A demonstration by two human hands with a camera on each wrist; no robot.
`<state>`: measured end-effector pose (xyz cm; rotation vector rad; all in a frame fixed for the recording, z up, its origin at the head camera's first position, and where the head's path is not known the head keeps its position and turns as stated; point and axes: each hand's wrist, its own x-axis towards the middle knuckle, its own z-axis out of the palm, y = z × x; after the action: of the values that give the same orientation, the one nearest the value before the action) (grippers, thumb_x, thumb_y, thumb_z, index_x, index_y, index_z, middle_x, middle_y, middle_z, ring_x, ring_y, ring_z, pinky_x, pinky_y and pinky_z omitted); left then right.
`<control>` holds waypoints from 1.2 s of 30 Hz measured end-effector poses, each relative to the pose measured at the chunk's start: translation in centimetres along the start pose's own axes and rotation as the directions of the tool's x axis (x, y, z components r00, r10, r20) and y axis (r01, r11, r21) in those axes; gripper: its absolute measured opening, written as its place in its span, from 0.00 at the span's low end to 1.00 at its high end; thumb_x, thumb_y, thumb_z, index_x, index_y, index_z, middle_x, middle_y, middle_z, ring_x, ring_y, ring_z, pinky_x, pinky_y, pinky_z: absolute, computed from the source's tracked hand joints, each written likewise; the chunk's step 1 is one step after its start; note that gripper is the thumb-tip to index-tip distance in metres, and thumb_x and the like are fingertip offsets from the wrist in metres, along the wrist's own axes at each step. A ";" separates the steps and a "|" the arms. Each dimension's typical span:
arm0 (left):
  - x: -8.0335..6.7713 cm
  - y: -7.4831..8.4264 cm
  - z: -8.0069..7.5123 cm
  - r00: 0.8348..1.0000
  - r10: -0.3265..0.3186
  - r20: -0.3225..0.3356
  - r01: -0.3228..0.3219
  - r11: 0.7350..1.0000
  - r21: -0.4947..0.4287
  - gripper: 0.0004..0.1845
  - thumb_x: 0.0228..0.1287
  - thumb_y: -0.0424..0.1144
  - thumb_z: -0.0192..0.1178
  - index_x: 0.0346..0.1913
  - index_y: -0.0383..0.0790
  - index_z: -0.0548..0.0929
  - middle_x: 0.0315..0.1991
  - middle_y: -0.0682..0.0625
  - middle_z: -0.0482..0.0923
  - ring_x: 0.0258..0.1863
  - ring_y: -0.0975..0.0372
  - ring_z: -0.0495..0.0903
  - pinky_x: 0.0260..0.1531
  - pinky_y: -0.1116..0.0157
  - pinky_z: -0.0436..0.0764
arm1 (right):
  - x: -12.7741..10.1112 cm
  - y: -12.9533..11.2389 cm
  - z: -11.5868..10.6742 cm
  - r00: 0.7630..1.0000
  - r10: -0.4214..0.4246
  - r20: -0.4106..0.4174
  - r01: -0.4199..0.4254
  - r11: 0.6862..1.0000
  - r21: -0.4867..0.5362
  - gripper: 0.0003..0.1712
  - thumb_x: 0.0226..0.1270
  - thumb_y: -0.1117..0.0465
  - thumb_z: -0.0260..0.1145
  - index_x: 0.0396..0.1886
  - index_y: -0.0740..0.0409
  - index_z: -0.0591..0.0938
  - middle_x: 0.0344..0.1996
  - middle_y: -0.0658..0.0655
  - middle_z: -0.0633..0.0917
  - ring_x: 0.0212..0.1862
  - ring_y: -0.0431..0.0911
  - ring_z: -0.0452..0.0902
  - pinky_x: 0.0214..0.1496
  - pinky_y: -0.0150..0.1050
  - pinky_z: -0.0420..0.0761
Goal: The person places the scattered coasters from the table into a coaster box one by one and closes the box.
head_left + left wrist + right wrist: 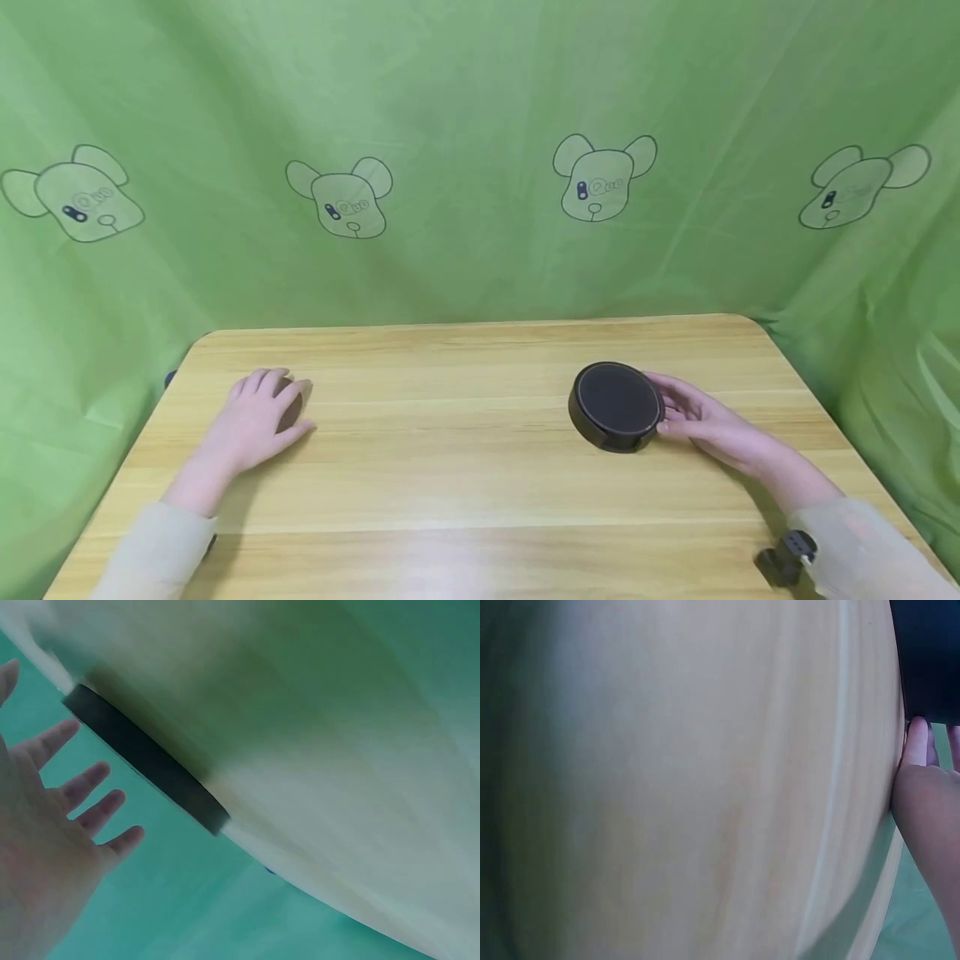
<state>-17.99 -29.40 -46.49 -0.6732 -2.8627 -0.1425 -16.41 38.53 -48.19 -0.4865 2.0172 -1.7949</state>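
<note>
A round black puck-shaped case [616, 407] with a flat dark top lies on the right half of the wooden table [450, 467]. My right hand [670, 410] rests against its right side, fingers along the far edge and thumb at the near edge, fairly straight. In the right wrist view the case [930, 660] shows as a dark block, with my fingertips [918, 742] touching it. My left hand [279, 402] lies palm down on the left half of the table, holding nothing; a dark patch under it may be shadow. The left wrist view shows its fingers [82, 787] spread.
A green cloth with cartoon bear heads [480, 167] hangs behind and around the table. A black strip [142, 761] runs along the table's edge in the left wrist view. A black camera mount [783, 558] sits on my right sleeve.
</note>
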 end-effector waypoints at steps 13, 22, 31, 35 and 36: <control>-0.7 -2.0 -0.5 0.996 -0.078 0.048 0.079 0.997 -0.008 0.35 0.67 0.55 0.69 0.69 0.37 0.79 0.64 0.29 0.74 0.65 0.31 0.71 0.62 0.29 0.70 | 0.0 -0.2 0.1 1.000 -0.005 0.010 0.005 1.000 0.006 0.45 0.75 0.77 0.58 0.85 0.70 0.48 0.72 0.32 0.75 0.69 0.28 0.75 0.68 0.23 0.74; -0.7 -2.4 -0.4 0.990 -0.104 0.098 0.107 0.994 -0.032 0.37 0.69 0.57 0.67 0.72 0.38 0.76 0.65 0.30 0.73 0.65 0.29 0.71 0.60 0.29 0.71 | -0.1 -0.1 0.1 1.000 -0.012 0.012 0.012 1.000 0.014 0.45 0.75 0.77 0.58 0.85 0.69 0.49 0.72 0.32 0.75 0.69 0.28 0.75 0.68 0.23 0.73; -0.8 -2.1 -0.5 0.984 -0.121 0.131 0.132 0.988 -0.082 0.37 0.70 0.57 0.66 0.73 0.37 0.73 0.67 0.30 0.71 0.63 0.29 0.73 0.56 0.28 0.75 | 0.0 0.0 0.2 1.000 -0.005 -0.004 0.005 1.000 0.007 0.45 0.75 0.77 0.58 0.85 0.69 0.49 0.71 0.31 0.75 0.68 0.27 0.75 0.67 0.22 0.73; -0.7 -2.1 -0.5 0.982 -0.127 0.138 0.141 0.986 -0.092 0.38 0.70 0.57 0.66 0.74 0.37 0.73 0.67 0.30 0.70 0.64 0.29 0.72 0.57 0.28 0.74 | -0.1 -0.1 0.2 1.000 0.003 -0.006 -0.003 1.000 0.002 0.46 0.75 0.77 0.58 0.85 0.70 0.47 0.71 0.30 0.75 0.68 0.27 0.75 0.67 0.22 0.73; -0.7 -2.2 -0.5 0.982 -0.128 0.139 0.142 0.985 -0.094 0.38 0.70 0.57 0.66 0.74 0.37 0.73 0.68 0.30 0.70 0.64 0.28 0.72 0.57 0.28 0.74 | -0.1 -0.1 0.2 1.000 0.008 -0.009 -0.008 1.000 0.001 0.46 0.75 0.77 0.58 0.85 0.70 0.47 0.71 0.30 0.75 0.68 0.27 0.75 0.67 0.23 0.73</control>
<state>-18.28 -31.68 -46.29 -0.5239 -3.0475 -0.2774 -16.23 38.35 -48.15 -0.4706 2.0212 -1.7968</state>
